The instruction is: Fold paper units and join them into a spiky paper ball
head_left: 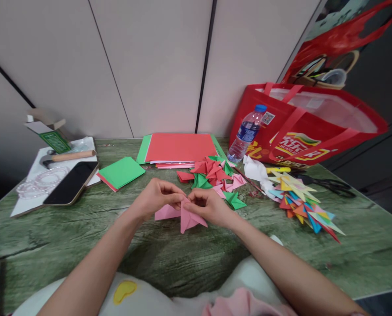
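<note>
left hand (156,195) + right hand (209,205): both pinch folded pink paper piece (182,216) | paper between them, points toward person | equally near

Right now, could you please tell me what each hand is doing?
Left hand: closed, pinching the pink folded paper.
Right hand: closed, pinching the same paper.

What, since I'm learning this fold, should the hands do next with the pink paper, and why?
Probably press the crease flat: the left hand and right hand both pinch the pink paper at its top, and its pointed flap looks loose.
</note>
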